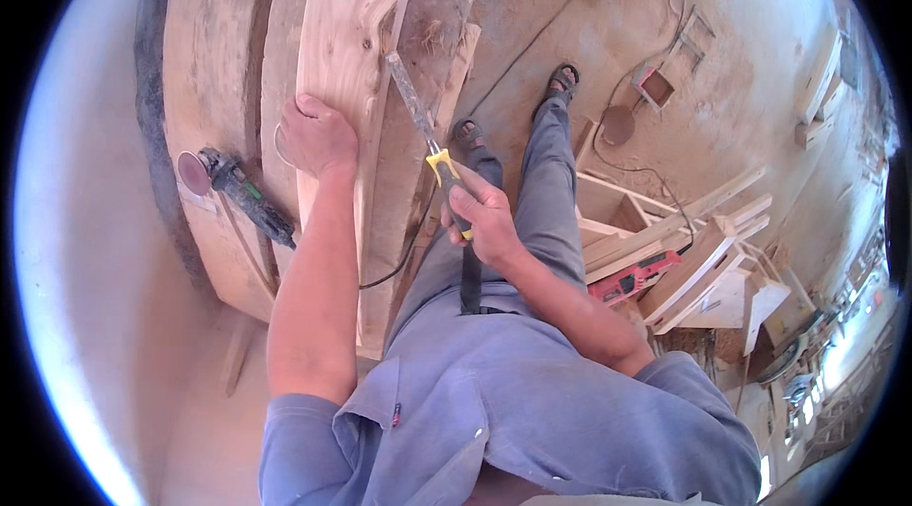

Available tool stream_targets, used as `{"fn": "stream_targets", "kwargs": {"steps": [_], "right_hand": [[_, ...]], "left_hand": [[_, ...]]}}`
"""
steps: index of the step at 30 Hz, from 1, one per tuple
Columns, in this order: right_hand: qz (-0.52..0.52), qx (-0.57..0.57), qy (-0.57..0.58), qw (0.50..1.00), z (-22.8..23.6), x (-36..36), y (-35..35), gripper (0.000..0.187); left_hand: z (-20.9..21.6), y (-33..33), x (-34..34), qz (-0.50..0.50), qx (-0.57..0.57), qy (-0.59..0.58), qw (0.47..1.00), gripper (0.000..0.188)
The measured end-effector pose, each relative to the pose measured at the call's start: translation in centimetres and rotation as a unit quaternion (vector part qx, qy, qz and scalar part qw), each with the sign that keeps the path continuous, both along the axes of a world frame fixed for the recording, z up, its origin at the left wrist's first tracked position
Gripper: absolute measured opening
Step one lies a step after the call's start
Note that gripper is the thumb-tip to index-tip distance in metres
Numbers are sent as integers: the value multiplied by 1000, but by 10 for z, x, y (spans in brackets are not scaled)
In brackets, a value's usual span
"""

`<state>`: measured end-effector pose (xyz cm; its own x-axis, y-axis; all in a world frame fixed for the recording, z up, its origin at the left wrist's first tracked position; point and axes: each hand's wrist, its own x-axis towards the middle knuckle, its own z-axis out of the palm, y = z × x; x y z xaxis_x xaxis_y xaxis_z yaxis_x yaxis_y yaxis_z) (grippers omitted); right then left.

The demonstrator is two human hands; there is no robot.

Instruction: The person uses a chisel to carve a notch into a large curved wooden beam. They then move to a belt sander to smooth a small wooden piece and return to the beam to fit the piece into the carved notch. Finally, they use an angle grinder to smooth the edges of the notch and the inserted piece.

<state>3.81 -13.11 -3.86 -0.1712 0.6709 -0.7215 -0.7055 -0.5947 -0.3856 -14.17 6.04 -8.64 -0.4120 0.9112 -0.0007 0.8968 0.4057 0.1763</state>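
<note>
My right hand (482, 221) is closed around the yellow-and-black handle of a chisel (446, 175). Its long, whitish, smeared blade points up and left, with the tip beside the edge of a pale wooden plank (347, 40). On that plank rests my left hand (318, 137), fingers curled in. A thin pale round edge (281, 143) shows just left of its knuckles; the rest of that thing is hidden under the hand, so I cannot tell what it is.
An angle grinder (249, 194) with a reddish disc lies left on a broad curved board (214, 59). At right, a red power tool (635, 278) sits against stacked wooden pieces (708, 268). Cords, a small wooden box (655, 88) and a round brown disc (618, 125) lie on the dusty floor.
</note>
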Motion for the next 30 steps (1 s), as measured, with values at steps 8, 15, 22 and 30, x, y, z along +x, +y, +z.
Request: {"fn": "stream_targets", "kwargs": {"steps": [8,15,22,30], "right_hand": [[-50,-22,-35,998,20,-33,3,57],[-76,-45,-71,994,27,-58,8,56],[-118,-13,-80,990,6,-72,12,56],[-82,11,-117,990,0,-62,15,55]], "left_hand": [[-1,-3,0,-16,26,-19,999,45],[-1,-7,-3,-33,20,-25,999,42],[-2,-10,-5,-53,38,-12,998,40],[-7,-7,-3,-50,46,-12,998,41]]}}
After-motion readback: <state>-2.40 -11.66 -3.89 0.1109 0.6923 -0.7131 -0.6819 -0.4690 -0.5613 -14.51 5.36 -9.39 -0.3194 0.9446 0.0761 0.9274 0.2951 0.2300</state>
